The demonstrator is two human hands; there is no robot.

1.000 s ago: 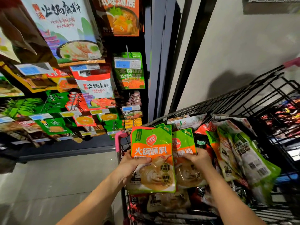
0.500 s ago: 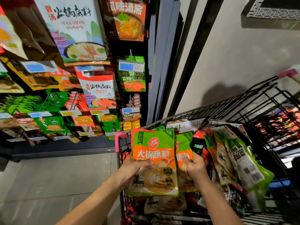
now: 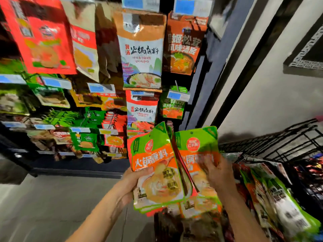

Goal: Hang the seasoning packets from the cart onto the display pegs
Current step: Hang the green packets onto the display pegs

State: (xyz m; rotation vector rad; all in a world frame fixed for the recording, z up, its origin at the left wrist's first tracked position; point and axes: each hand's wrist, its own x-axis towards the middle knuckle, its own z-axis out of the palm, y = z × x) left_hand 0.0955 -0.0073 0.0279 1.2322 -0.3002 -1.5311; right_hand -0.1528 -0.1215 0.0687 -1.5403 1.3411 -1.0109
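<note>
My left hand (image 3: 134,182) grips the lower left edge of a stack of green-and-orange seasoning packets (image 3: 155,165), thumb across the front. My right hand (image 3: 218,173) holds a second green-and-orange packet (image 3: 195,151) beside it, fingers over its front. Both bundles are raised above the black wire cart (image 3: 279,144), upright, with their hang holes at the top. More packets (image 3: 279,203) lie in the cart at the right. The display pegs (image 3: 111,119) with hanging packets fill the wall at the left and above.
Large hotpot base bags (image 3: 141,49) and blue price tags (image 3: 178,96) hang on the rack straight ahead. A dark pillar (image 3: 216,67) and a grey wall (image 3: 271,88) stand to the right. Grey floor (image 3: 52,203) lies at the lower left.
Both hands lifted the packets up out of the cart and spread them apart into two bundles. My head tilted upward, so more of the upper rack shows.
</note>
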